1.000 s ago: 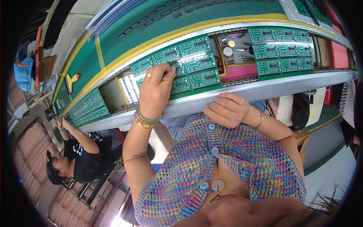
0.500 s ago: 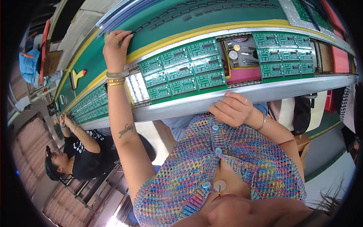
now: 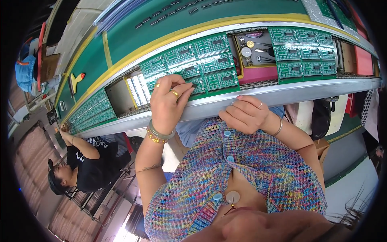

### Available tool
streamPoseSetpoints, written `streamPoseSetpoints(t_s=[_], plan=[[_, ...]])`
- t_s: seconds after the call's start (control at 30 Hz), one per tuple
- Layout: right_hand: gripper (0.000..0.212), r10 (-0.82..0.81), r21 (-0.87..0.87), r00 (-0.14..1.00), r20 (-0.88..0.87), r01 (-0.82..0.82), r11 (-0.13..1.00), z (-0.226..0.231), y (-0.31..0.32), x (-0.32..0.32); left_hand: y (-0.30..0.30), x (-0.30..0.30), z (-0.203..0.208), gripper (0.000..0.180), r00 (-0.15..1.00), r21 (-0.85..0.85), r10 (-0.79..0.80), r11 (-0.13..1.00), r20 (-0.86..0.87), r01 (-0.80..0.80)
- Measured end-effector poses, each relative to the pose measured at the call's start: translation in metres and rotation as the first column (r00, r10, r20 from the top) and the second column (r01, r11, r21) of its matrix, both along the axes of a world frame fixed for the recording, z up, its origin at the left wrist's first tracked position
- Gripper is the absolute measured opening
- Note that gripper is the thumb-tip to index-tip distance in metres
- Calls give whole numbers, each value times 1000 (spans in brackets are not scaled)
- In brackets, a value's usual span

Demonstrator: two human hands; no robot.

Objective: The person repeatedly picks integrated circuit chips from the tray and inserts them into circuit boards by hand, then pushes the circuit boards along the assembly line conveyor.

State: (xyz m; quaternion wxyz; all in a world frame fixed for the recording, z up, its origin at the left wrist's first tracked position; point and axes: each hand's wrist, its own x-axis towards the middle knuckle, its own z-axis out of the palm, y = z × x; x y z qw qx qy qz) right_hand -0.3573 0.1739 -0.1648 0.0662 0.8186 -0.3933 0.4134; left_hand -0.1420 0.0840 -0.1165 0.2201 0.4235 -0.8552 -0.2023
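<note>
My left hand [image 3: 167, 101] is over the lower part of a green circuit board panel [image 3: 219, 62], thumb and fingers pinched together. A small black IC chip appears to be in the pinch, mostly hidden by the fingertips. Several similar chips are seated on the panel. My right hand [image 3: 246, 115] rests with curled fingers against the metal rail [image 3: 274, 90] at the near side of the line, and nothing shows in it. Loose black IC chips [image 3: 161, 18] lie in rows on the green mat beyond the line.
Another board panel [image 3: 304, 52] sits to the right. Between the panels, a tray [image 3: 258, 64] holds watches and tools. Blue tubes [image 3: 121, 14] lie at the back left, near a yellow-handled brush-like tool [image 3: 75, 82]. A co-worker [image 3: 90, 161] sits at far left by more boards.
My left hand has come back from the left end of the chip row to the board panel. The chip it touched there is gone from the row. My right hand stays at the rail.
</note>
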Motion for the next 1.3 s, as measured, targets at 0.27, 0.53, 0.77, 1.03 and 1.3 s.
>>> streamPoseSetpoints(t_s=[0.27, 0.53, 0.77, 1.03, 1.3], plan=[[17, -10, -9, 1000, 7, 10, 1000, -3, 0, 0, -1, -5, -1, 18, 996, -69, -65, 995, 53, 69], [16, -15, -17, 1000, 6, 15, 1000, -3, 1, 0, 0, -5, -2, 19, 988, -145, -114, 981, 104, 129], [15, -14, -19, 1000, 26, 14, 1000, -3, 1, 1, 1, -7, -2, 19, 990, -171, -90, 979, 106, 107], [15, -19, -4, 999, 26, 19, 1000, -2, 1, 1, -2, -7, -2, 20, 989, -171, -107, 978, 100, 123], [15, -15, -22, 999, 31, 16, 1000, -3, 0, 2, 4, -1, -7, 17, 986, -195, -104, 972, 131, 128]])
